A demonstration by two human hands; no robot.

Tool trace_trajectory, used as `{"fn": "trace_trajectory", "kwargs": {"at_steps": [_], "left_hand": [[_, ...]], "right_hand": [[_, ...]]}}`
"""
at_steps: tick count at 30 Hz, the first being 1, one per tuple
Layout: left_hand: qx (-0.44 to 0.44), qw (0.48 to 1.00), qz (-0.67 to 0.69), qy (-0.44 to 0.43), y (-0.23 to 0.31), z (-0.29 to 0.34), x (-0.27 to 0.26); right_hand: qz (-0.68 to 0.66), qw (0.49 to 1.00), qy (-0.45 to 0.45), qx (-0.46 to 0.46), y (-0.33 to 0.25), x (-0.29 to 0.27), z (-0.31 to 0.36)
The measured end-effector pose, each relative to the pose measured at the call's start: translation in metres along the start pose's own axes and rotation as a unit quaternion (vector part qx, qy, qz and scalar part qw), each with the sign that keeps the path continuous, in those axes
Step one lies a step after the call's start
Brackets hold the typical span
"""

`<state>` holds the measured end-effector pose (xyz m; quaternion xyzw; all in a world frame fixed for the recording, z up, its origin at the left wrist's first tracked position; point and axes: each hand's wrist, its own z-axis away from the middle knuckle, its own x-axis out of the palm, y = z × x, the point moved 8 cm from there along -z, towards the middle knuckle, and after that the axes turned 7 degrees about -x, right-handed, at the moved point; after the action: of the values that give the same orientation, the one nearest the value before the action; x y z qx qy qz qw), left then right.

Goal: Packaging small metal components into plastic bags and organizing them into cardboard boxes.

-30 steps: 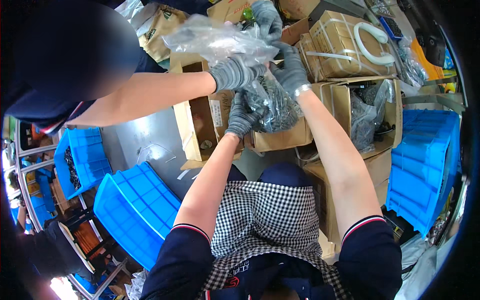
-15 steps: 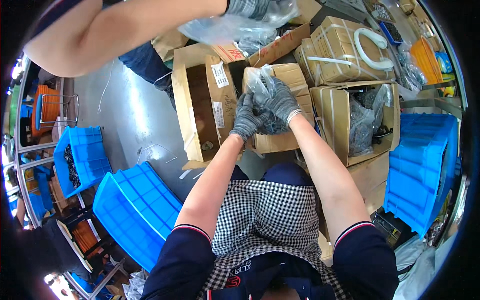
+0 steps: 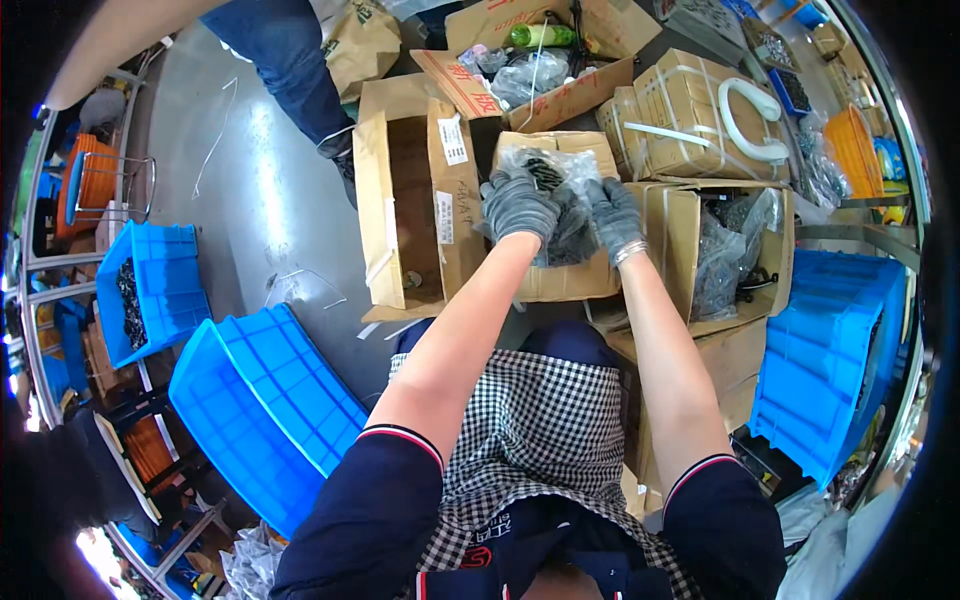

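A clear plastic bag (image 3: 568,235) with dark coiled parts inside lies on a cardboard box (image 3: 560,288) in front of me. My left hand (image 3: 518,208), in a grey glove, is closed on the bag's left side, and its fingertips are partly hidden by the plastic. At the bag's right side my right hand (image 3: 615,212), gloved too, has its fingers bent around the edge of the plastic. Between the hands the bag is spread, with dark rings showing near its top.
An open carton (image 3: 408,190) stands left of the bag. Behind is a carton with a green bottle (image 3: 543,36); to the right, a carton of bagged parts (image 3: 722,260). Blue crates (image 3: 265,400) flank me. Another person's arm (image 3: 150,40) and leg (image 3: 285,65) are at upper left.
My hands have moved apart, and the bag is spread wider between them. The other person's arm has drawn back to the upper left, uncovering the carton with the green bottle.
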<state>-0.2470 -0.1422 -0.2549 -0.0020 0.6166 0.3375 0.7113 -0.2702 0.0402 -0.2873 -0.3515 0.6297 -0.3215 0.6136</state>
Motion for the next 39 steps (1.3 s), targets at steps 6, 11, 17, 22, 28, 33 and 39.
{"fn": "trace_trajectory", "kwargs": {"at_steps": [6,11,17,22,28,33,39], "left_hand": [[0.144,0.924,0.35,-0.048,-0.02,-0.02,0.049],[0.025,0.779,0.611,-0.139,-0.01,-0.003,0.055],[0.232,0.965,0.122,0.026,0.033,0.017,-0.005],[0.26,0.958,-0.007,-0.117,0.006,0.002,0.039],[0.016,0.911,0.409,-0.044,-0.055,0.021,0.01],[-0.057,0.792,0.608,-0.014,-0.078,0.019,0.022],[-0.072,0.861,0.502,-0.041,-0.067,0.015,0.012]], "right_hand": [[-0.039,0.999,0.0,0.006,-0.01,-0.006,0.001],[-0.013,0.999,-0.014,0.027,-0.021,-0.007,-0.001],[0.023,1.0,0.011,-0.018,-0.036,-0.012,0.004],[0.064,0.998,0.015,-0.014,-0.015,-0.02,-0.001],[0.122,0.992,0.024,-0.004,-0.018,-0.018,-0.005],[0.155,0.988,-0.002,0.019,-0.026,-0.015,-0.008],[0.071,0.997,0.01,0.001,-0.032,-0.008,-0.003]]}}
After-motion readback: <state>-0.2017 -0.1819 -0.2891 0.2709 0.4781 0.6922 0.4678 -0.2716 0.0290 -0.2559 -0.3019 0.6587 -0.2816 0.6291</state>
